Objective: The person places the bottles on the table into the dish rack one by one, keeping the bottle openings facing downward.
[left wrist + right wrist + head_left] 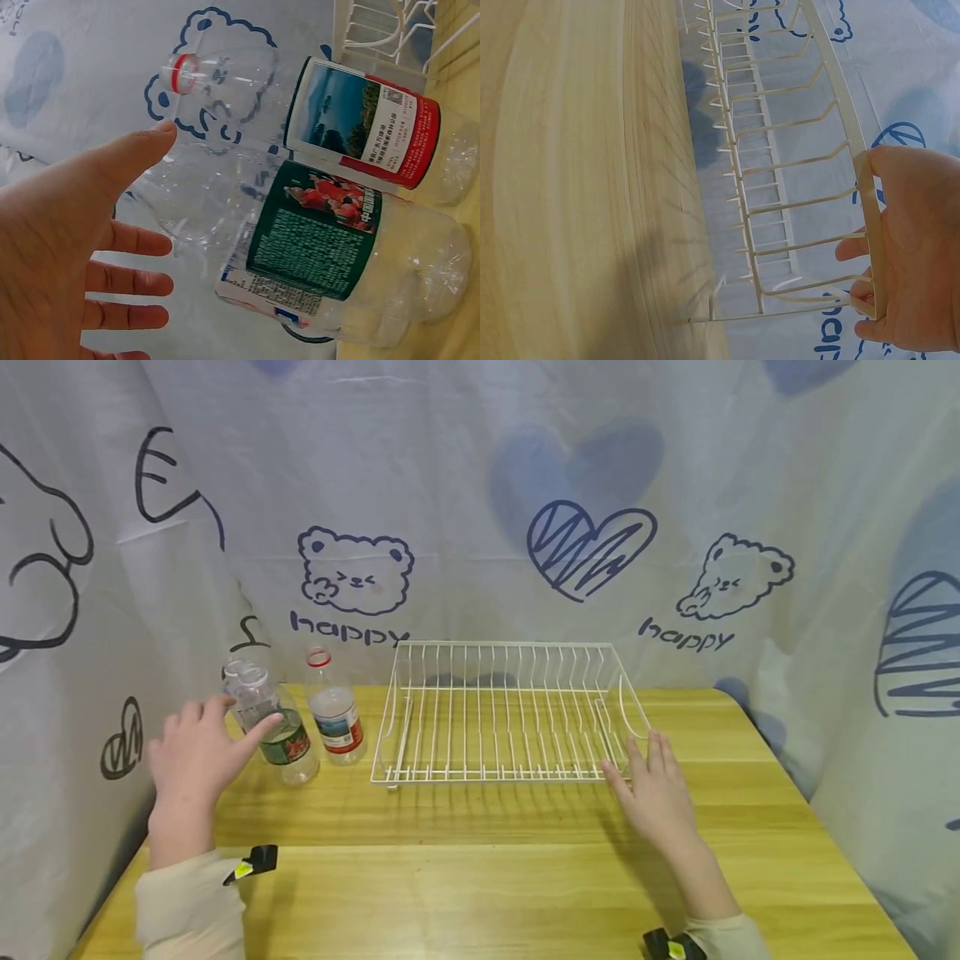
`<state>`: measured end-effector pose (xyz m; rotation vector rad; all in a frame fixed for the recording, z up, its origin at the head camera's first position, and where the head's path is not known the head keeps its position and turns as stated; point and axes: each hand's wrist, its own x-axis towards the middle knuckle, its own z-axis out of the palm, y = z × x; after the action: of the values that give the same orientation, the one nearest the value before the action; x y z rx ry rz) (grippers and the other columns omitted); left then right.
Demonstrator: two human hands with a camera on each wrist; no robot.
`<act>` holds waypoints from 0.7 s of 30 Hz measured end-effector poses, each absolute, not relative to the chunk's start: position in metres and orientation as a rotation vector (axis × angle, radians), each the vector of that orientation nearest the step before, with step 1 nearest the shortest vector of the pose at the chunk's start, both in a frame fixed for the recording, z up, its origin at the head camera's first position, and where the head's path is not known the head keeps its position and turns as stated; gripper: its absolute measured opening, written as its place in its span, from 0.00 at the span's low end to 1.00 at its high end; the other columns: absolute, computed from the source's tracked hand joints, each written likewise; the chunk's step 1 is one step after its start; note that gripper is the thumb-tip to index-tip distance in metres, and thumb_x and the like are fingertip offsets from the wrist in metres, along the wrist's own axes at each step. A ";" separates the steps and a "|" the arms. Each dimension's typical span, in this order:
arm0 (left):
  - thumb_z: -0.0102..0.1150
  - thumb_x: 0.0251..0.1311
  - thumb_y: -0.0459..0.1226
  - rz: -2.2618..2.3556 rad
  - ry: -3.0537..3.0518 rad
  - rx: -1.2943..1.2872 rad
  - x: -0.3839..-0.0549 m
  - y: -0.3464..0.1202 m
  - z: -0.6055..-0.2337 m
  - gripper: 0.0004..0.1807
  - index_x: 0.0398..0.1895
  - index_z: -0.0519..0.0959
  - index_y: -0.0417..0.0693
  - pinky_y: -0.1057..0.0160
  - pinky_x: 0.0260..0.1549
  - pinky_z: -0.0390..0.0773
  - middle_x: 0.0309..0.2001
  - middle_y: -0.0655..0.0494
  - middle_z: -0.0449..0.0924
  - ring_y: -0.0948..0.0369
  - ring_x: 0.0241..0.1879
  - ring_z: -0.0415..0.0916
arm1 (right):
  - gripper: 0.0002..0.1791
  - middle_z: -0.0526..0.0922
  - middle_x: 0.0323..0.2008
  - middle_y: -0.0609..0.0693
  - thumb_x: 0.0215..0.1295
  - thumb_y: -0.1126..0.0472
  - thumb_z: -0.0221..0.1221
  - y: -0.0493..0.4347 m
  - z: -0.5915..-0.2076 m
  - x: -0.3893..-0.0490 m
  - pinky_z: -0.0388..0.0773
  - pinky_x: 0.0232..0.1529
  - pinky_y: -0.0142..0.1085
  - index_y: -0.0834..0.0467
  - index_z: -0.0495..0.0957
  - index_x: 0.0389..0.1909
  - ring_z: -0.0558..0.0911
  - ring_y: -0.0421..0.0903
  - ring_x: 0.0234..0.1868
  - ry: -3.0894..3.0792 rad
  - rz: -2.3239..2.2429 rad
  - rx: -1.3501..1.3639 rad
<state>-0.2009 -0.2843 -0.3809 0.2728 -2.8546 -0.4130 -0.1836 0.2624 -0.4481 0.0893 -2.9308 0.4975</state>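
Note:
On the left, my left hand (pixel 197 752) is spread beside the plastic bottles, thumb and fingers apart with nothing between them. Nearest to it is a clear bottle with a green label (pixel 315 229), upright and capless. Partly hidden behind that stands another clear bottle with a pale label (pixel 274 289). A third bottle (pixel 336 718), with a red ring at its neck and a lake picture on its label, is just to the right. My right hand (pixel 660 793) holds the near right corner of a white wire dish rack (pixel 498 779), thumb at the front rim, fingers past it.
The rack stands at the back of a wooden table (pixel 450 877). Behind it hangs a pale curtain (pixel 465 485) printed with hearts and bears, which also runs along both sides of the table.

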 end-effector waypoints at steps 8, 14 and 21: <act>0.41 0.55 0.75 -0.439 -2.876 0.249 -0.216 -0.283 -0.388 0.54 0.68 0.61 0.40 0.29 0.46 0.61 0.62 0.27 0.62 0.29 0.58 0.57 | 0.44 0.39 0.74 0.73 0.73 0.34 0.35 0.263 -0.447 -0.185 0.41 0.73 0.62 0.68 0.54 0.72 0.41 0.70 0.76 -2.920 0.475 0.097; 0.42 0.52 0.77 -0.451 -2.901 0.284 -0.222 -0.283 -0.393 0.58 0.69 0.59 0.36 0.28 0.48 0.60 0.63 0.25 0.59 0.28 0.59 0.56 | 0.44 0.39 0.74 0.72 0.74 0.34 0.35 0.262 -0.448 -0.185 0.41 0.73 0.62 0.67 0.53 0.73 0.40 0.69 0.76 -2.936 0.462 0.086; 0.42 0.52 0.77 -0.448 -2.894 0.269 -0.226 -0.281 -0.398 0.57 0.65 0.62 0.34 0.29 0.46 0.62 0.60 0.26 0.61 0.30 0.56 0.58 | 0.44 0.38 0.75 0.72 0.73 0.34 0.35 0.262 -0.449 -0.185 0.41 0.73 0.62 0.66 0.53 0.73 0.40 0.69 0.76 -2.933 0.478 0.080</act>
<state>-0.2260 -0.2814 -0.3976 0.2693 -2.8935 -0.4478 -0.1845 0.2619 -0.4492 0.0798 -2.9327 0.4783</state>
